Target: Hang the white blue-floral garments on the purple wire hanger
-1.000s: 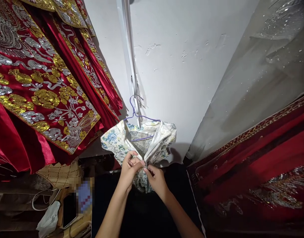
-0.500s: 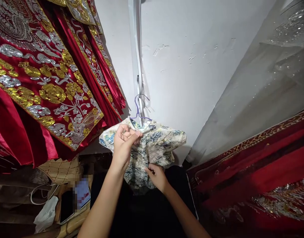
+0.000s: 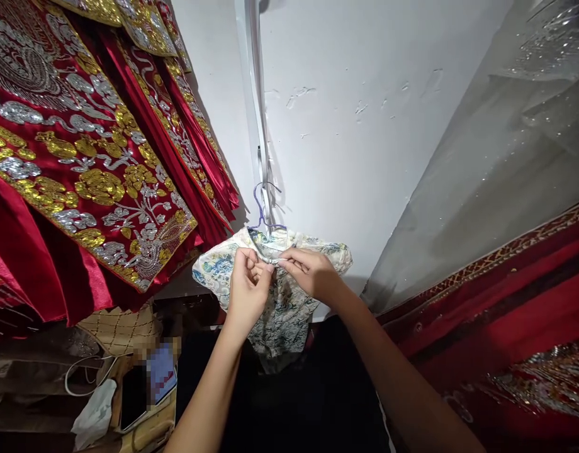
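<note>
A small cream garment with a blue and green flower print (image 3: 280, 314) hangs on a thin purple wire hanger (image 3: 262, 211) against the white wall. My left hand (image 3: 248, 286) pinches the collar from the left. My right hand (image 3: 308, 270) pinches the same collar from the right. The fingertips of both hands meet at the neck opening, just under the hanger's hook. The lower part of the garment hangs loose below my hands.
Red robes with gold and silver embroidery (image 3: 82, 157) hang at the left. A clear plastic cover (image 3: 497, 157) lies over red fabric (image 3: 506, 302) at the right. A phone (image 3: 133, 396), a white cable (image 3: 82, 377) and a crumpled tissue (image 3: 95, 412) sit at the lower left.
My right hand rose from the garment's lower front to the collar. My left hand dropped slightly from the shoulder to meet it at the neck.
</note>
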A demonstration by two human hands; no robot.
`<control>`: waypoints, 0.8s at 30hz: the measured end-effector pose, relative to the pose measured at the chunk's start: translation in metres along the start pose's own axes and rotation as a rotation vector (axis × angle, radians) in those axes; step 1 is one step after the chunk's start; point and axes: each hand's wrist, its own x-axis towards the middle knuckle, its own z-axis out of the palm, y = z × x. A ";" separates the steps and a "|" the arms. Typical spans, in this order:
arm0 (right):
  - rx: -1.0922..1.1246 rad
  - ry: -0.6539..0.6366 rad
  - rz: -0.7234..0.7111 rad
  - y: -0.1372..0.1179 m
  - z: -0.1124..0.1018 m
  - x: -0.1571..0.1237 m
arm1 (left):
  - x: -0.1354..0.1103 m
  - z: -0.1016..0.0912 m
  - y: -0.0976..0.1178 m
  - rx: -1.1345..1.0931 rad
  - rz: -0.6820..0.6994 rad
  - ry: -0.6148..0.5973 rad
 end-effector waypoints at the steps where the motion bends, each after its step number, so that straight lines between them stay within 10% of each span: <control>1: -0.011 0.029 -0.040 0.000 0.002 0.000 | 0.000 0.000 -0.002 0.008 -0.001 -0.002; 24: 0.128 0.223 -0.122 -0.013 -0.011 -0.001 | 0.003 -0.014 -0.039 0.407 -0.071 -0.169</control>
